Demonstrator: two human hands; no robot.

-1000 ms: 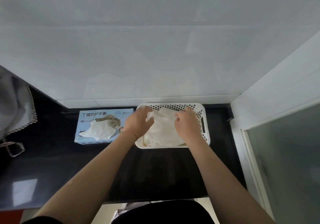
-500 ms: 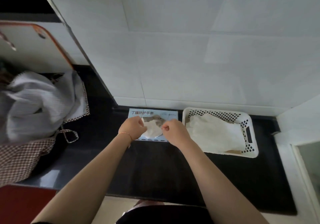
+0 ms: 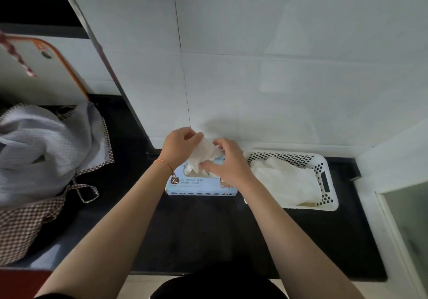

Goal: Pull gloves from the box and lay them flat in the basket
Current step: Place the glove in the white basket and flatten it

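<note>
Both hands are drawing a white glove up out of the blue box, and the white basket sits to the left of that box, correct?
Not quite. The head view shows the basket to the right of the blue box, not the left. The rest holds: the left hand and right hand both grip the white glove above the box.

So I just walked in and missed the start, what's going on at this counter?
A person is pulling a white glove out of the blue glove box on the black counter. The left hand grips the glove's upper part, while the right hand pinches it lower down, just over the box opening. To the right of the box, the white basket already holds gloves laid flat.
</note>
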